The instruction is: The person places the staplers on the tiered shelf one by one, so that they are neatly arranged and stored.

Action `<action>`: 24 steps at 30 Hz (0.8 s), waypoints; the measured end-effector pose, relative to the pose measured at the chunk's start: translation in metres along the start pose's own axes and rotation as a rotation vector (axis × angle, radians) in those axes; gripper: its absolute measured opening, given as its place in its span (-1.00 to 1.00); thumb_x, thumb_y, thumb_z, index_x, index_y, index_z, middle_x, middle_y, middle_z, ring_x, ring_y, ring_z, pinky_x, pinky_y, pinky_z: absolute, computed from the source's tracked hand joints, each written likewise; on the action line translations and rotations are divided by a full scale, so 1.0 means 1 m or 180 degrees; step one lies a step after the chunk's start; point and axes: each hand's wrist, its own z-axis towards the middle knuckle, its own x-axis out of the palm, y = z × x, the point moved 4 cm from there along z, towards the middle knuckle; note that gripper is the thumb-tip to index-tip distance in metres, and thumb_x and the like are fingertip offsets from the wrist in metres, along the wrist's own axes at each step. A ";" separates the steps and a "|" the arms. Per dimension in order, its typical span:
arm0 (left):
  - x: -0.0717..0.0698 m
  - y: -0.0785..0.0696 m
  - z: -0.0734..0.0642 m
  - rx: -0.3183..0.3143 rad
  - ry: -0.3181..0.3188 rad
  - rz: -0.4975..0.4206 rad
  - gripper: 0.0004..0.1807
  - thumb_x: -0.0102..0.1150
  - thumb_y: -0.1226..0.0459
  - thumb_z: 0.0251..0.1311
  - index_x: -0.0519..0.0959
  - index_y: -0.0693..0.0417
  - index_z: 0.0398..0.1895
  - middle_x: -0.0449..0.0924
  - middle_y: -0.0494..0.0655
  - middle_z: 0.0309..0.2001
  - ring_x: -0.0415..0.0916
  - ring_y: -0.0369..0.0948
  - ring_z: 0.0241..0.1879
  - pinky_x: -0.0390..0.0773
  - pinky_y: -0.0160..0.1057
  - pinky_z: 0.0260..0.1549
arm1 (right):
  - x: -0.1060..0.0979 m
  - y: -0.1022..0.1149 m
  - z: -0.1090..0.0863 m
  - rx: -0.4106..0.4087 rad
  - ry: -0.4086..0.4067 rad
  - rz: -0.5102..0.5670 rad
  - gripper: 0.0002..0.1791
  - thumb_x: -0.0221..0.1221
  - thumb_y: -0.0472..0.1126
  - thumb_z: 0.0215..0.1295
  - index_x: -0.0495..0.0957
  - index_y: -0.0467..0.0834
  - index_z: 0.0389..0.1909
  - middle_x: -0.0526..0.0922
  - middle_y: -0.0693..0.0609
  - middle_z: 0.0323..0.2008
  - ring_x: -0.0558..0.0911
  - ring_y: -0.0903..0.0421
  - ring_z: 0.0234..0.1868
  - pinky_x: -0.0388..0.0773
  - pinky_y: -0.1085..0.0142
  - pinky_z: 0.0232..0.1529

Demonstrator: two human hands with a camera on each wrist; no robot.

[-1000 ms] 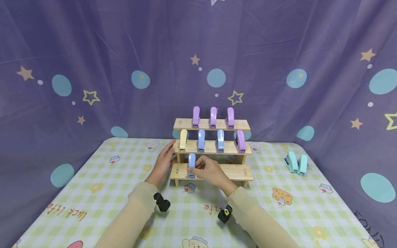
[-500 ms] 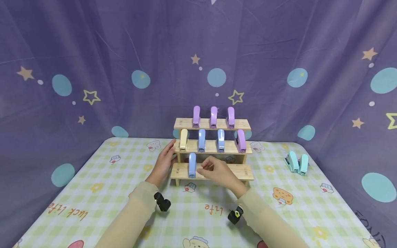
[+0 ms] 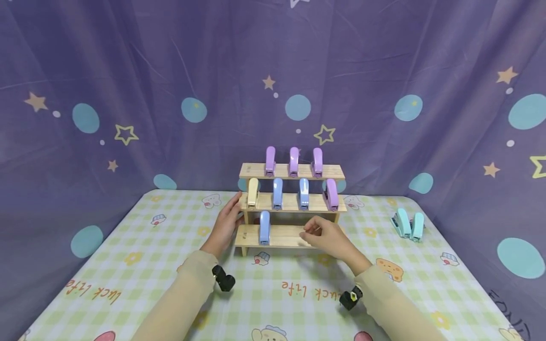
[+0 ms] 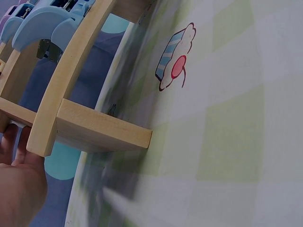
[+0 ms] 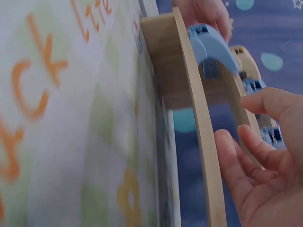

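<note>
A three-tier wooden display rack [image 3: 283, 232] stands on the table. On its bottom step, toward the left end, one blue stapler [image 3: 264, 228] stands on its own. My left hand [image 3: 224, 224] rests against the rack's left side; in the left wrist view its fingers [image 4: 21, 146] touch the wood near the step ends, partly out of sight. My right hand [image 3: 328, 238] is at the right part of the bottom step, well apart from the blue stapler. Its fingers are loosely bent and hold nothing, as the right wrist view shows beside the step's edge [image 5: 203, 127].
The middle step holds a yellow stapler [image 3: 252, 192], two blue staplers [image 3: 277, 192] and a purple stapler [image 3: 330, 194]. Three purple staplers [image 3: 294, 161] line the top step. Two mint-green staplers [image 3: 402, 222] stand on the checked tablecloth [image 3: 170, 265] at right. A purple curtain [image 3: 213, 61] hangs behind.
My right hand has let go of the blue stapler on the bottom step and moved right along it. The stapler stays in place, and my left hand has not moved.
</note>
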 end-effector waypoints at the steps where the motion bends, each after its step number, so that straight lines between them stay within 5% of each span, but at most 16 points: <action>1: 0.000 0.000 0.000 -0.0002 -0.0006 0.0002 -0.45 -0.20 0.15 0.61 0.13 -0.06 0.59 0.14 -0.02 0.52 0.21 0.00 0.40 0.28 0.00 0.38 | -0.004 -0.003 -0.001 0.0018 -0.0016 -0.0008 -0.79 0.33 -0.03 0.32 0.58 -0.05 -0.19 0.64 0.11 -0.30 0.61 0.14 -0.30 0.60 0.25 -0.31; 24: 0.001 -0.001 -0.002 0.0021 0.0010 0.0007 -0.45 -0.20 0.17 0.62 0.11 -0.02 0.59 0.13 -0.04 0.52 0.20 -0.01 0.42 0.30 -0.03 0.37 | -0.102 -0.071 -0.030 0.0493 -0.0453 -0.0582 -0.62 0.25 0.05 0.38 0.55 -0.19 -0.04 0.66 -0.07 -0.14 0.64 0.00 -0.17 0.60 0.19 -0.26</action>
